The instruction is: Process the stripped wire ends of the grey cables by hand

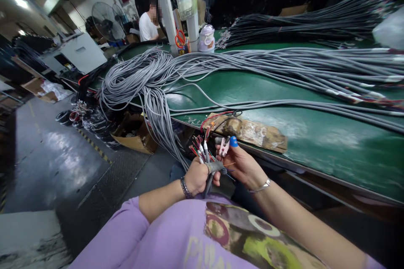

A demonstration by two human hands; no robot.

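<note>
My left hand (196,175) is closed round the end of a grey cable (212,169), whose stripped coloured wires (199,145) fan upward from my fist. My right hand (241,163) is next to it, fingers curled, pinching a small pale clip-like tool (224,146) at the wire ends; its fingertip wears a blue cap (233,141). Both hands are in front of the edge of the green table (284,130), above my lap.
A large mass of grey cables (195,67) lies across the green table and hangs off its left end. A worn cardboard piece (252,131) sits at the table edge. Boxes (134,132) and cable coils lie on the floor. Another person (148,23) sits far back beside a fan (105,21).
</note>
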